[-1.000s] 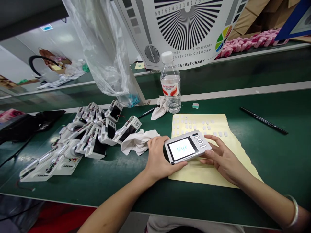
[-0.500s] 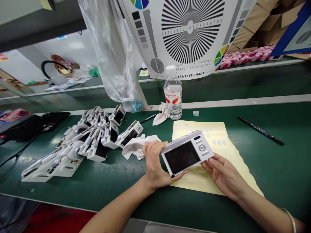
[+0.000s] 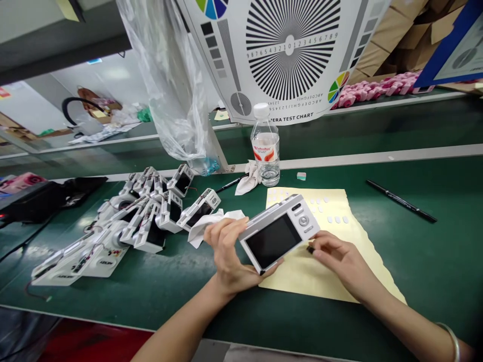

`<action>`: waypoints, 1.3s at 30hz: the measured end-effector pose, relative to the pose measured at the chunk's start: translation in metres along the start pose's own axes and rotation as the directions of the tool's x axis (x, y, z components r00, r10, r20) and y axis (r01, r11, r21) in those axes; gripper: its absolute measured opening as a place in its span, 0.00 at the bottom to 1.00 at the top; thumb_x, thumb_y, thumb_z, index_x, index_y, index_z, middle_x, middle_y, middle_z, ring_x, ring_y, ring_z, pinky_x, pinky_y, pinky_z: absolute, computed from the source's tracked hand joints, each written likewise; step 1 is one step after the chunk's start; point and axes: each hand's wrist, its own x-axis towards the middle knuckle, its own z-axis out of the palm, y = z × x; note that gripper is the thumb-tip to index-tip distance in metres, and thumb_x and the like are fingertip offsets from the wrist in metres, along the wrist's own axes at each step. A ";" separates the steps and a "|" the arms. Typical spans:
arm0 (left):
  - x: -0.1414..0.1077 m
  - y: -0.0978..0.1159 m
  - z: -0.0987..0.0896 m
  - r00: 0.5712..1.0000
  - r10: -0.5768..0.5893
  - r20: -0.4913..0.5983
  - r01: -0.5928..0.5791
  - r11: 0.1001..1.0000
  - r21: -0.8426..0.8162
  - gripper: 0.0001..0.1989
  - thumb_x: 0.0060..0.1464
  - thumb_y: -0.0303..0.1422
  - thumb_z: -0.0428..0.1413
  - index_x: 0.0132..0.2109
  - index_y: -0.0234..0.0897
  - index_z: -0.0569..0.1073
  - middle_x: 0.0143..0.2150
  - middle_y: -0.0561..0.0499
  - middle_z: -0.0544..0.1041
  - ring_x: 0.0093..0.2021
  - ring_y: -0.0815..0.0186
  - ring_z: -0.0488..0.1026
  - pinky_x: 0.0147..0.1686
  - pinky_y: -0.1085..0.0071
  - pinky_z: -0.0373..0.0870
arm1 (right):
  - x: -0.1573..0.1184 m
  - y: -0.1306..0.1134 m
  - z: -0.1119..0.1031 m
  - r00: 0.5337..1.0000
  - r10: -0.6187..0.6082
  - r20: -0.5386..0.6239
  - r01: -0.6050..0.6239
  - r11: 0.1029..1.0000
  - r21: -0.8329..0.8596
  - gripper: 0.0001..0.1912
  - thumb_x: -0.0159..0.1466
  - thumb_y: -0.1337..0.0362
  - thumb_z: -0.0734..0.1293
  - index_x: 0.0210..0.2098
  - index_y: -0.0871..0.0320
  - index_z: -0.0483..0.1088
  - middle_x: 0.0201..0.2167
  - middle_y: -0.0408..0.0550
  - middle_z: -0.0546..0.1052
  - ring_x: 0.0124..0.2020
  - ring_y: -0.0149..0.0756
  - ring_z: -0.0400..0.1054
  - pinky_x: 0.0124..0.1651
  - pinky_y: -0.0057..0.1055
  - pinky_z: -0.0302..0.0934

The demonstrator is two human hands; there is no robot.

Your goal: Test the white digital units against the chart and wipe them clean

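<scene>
A silver digital camera (image 3: 277,234) is tilted in the air, its dark screen and buttons toward me. My left hand (image 3: 230,251) is closed around its left end, fingers on top and thumb below. Just off the camera's lower right corner, my right hand (image 3: 341,261) pinches a small black piece (image 3: 310,249) between thumb and fingertips; its exact kind is too small to tell. Beneath both hands lies a yellow paper sheet (image 3: 362,271) with pale oval stickers along its upper part.
Several white, partly opened cameras (image 3: 151,231) are heaped at left, beside a crumpled white cloth (image 3: 199,231). A water bottle (image 3: 265,151) stands at the back below a test chart (image 3: 290,50). One black pen (image 3: 400,201) lies at right. A plastic bag (image 3: 169,90) hangs behind.
My left hand has moved the camera slightly left and tilted it more. The right hand has come away from the camera's corner, and a small black piece now shows in its fingers.
</scene>
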 end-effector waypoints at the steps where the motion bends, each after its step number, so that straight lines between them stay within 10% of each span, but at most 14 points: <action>1: 0.000 -0.003 -0.001 1.000 -0.016 0.006 0.016 1.000 -0.012 0.38 0.34 0.49 0.65 0.50 0.39 0.61 0.40 0.46 0.69 0.42 0.53 0.67 0.42 0.55 0.64 | 0.000 0.002 -0.002 0.998 -0.066 0.013 0.067 0.978 -0.196 0.08 0.56 0.59 0.68 0.22 0.55 0.69 0.44 0.51 0.71 0.52 0.51 0.62 0.56 0.53 0.55; 7: -0.005 -0.013 -0.004 0.954 -0.209 0.217 0.250 0.951 -0.182 0.35 0.39 0.50 0.62 0.50 0.38 0.61 0.43 0.44 0.68 0.45 0.53 0.68 0.45 0.54 0.65 | 0.005 0.009 -0.006 0.977 -0.174 0.123 0.212 0.737 -0.642 0.01 0.56 0.65 0.64 0.28 0.55 0.67 0.49 0.58 0.67 0.56 0.57 0.58 0.54 0.58 0.56; 15: -0.007 -0.001 0.000 0.990 0.025 0.142 0.001 0.983 -0.182 0.36 0.37 0.54 0.60 0.49 0.39 0.61 0.38 0.46 0.72 0.40 0.54 0.70 0.44 0.55 0.63 | -0.002 -0.013 -0.011 0.995 -0.007 0.100 -0.002 0.996 0.087 0.28 0.63 0.44 0.57 0.60 0.43 0.50 0.56 0.52 0.64 0.47 0.45 0.69 0.44 0.42 0.68; 19: -0.010 0.002 0.003 0.979 0.089 0.182 -0.051 0.978 -0.205 0.37 0.37 0.54 0.60 0.50 0.37 0.61 0.38 0.44 0.74 0.40 0.54 0.71 0.44 0.55 0.62 | -0.007 -0.014 -0.010 0.969 0.030 0.245 -0.040 0.999 0.035 0.49 0.52 0.53 0.73 0.65 0.44 0.42 0.50 0.52 0.70 0.35 0.40 0.72 0.37 0.36 0.70; 29: -0.012 0.002 0.006 0.968 0.135 0.210 -0.081 0.965 -0.248 0.39 0.36 0.55 0.61 0.50 0.35 0.61 0.38 0.42 0.76 0.40 0.53 0.70 0.44 0.55 0.60 | -0.014 -0.019 0.002 1.000 0.027 0.012 -0.029 0.994 0.104 0.20 0.62 0.45 0.59 0.48 0.50 0.58 0.25 0.41 0.72 0.19 0.34 0.70 0.17 0.29 0.69; 39: -0.016 -0.012 0.009 0.940 0.160 0.300 -0.090 0.968 -0.236 0.37 0.48 0.50 0.58 0.58 0.35 0.56 0.48 0.39 0.73 0.47 0.54 0.66 0.49 0.58 0.56 | -0.006 -0.017 -0.021 0.962 0.006 0.274 0.023 0.994 -0.103 0.22 0.63 0.49 0.63 0.53 0.46 0.55 0.39 0.46 0.72 0.35 0.35 0.71 0.35 0.29 0.71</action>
